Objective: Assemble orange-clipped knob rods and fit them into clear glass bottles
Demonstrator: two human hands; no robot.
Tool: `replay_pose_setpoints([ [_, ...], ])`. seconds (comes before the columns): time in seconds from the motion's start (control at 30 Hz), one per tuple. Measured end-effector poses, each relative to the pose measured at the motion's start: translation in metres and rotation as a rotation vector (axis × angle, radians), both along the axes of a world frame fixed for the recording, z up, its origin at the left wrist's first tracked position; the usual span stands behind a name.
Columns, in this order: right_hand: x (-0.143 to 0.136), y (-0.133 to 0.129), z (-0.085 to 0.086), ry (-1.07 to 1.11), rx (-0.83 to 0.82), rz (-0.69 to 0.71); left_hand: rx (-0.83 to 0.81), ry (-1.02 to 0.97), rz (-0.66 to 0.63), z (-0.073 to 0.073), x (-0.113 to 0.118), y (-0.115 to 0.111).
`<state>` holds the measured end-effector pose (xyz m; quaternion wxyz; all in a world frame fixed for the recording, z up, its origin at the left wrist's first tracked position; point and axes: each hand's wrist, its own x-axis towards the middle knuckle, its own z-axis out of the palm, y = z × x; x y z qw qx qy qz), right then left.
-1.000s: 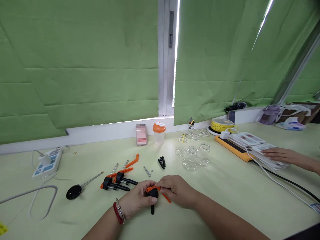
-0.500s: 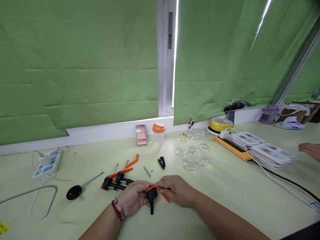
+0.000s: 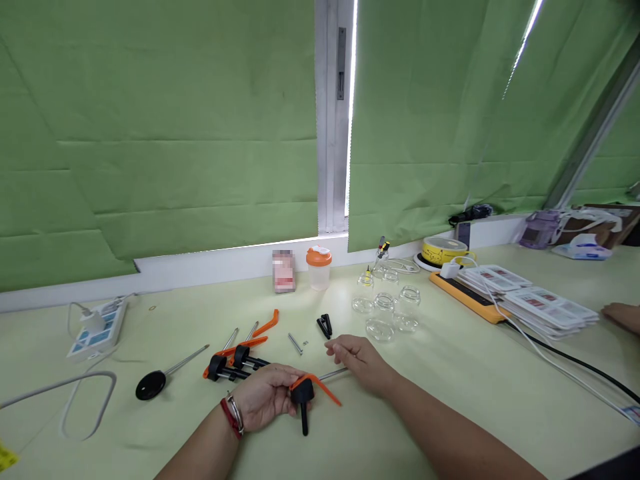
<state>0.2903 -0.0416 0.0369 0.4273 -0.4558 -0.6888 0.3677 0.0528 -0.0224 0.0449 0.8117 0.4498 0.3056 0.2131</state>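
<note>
My left hand (image 3: pixel 267 397) is closed around a black cap (image 3: pixel 302 391) with a black stem pointing down toward me. An orange lever (image 3: pixel 323 388) lies over the cap and slopes down to the right. From the lever's bend a thin metal rod (image 3: pixel 333 374) runs right, its far end meeting my right hand (image 3: pixel 361 360). That hand is curled, thumb and fingertips together; whatever they hold, if anything, is too small to make out. Two small black pieces (image 3: pixel 325 326) lie just beyond its fingertips. Left of my hands are similar black-and-orange assemblies (image 3: pixel 235 360) with metal rods.
A screw (image 3: pixel 295 343) and a loose orange lever (image 3: pixel 267 325) lie ahead. Clear glass jars (image 3: pixel 384 320) stand right of centre, a shaker cup (image 3: pixel 319 270) at the back. A black disc-handled rod (image 3: pixel 151 385) lies left. Power strips flank the table; another person's hand (image 3: pixel 623 315) shows at right.
My right hand has let go of the orange lever and shifted up and right, leaving the metal rod in sight. My left hand still holds the cap. The other person's hand has moved slightly.
</note>
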Motion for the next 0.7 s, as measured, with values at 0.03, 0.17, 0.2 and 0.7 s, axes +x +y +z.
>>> replay_pose_setpoints([
  [0.03, 0.0, 0.003, -0.003, 0.046, -0.051, -0.007, 0.0, 0.002, -0.007, -0.001, -0.001, 0.0],
  [0.17, -0.002, 0.022, -0.017, 0.081, -0.127, -0.003, -0.005, 0.018, -0.035, -0.004, -0.003, 0.002],
  [0.2, -0.004, 0.027, -0.018, 0.052, -0.121, -0.006, -0.005, 0.021, -0.04, -0.005, -0.004, 0.003],
  [0.7, -0.058, 0.07, 0.011, -0.725, 0.052, 0.048, 0.033, 0.016, -0.069, -0.003, -0.002, 0.003],
])
